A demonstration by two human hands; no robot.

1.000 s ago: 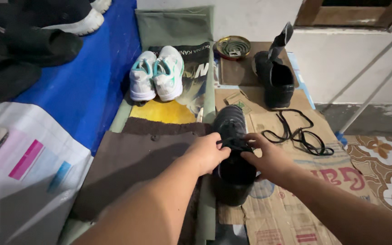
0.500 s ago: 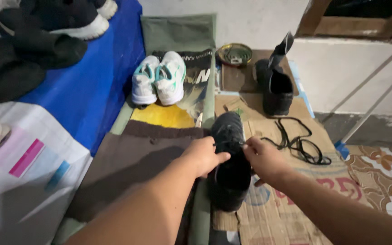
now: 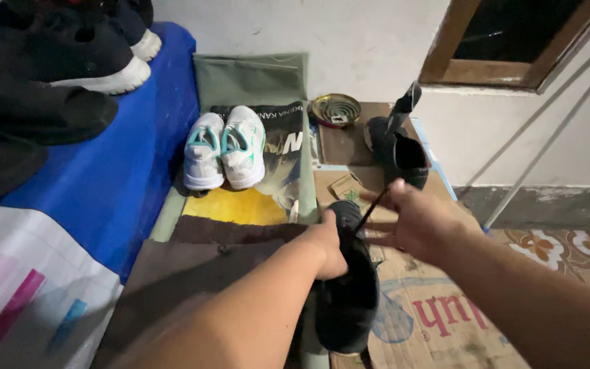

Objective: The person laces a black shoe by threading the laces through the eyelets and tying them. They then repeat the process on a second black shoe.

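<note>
A black shoe lies on flattened cardboard in front of me. My left hand presses on its upper near the laces. Just to the right, my right hand is raised above the shoe and pinches a black shoelace, which runs taut down to the shoe. A second black shoe stands upright farther back on the cardboard.
A pair of white and teal sneakers rests on a printed bag at the centre. A round metal tin sits by the wall. Dark shoes lie on a blue cloth at the left. A wooden window frame is upper right.
My right hand has lifted up and away from the shoe, drawing the lace taut. The view has moved closer and tilted up; the loose lace on the cardboard is out of sight.
</note>
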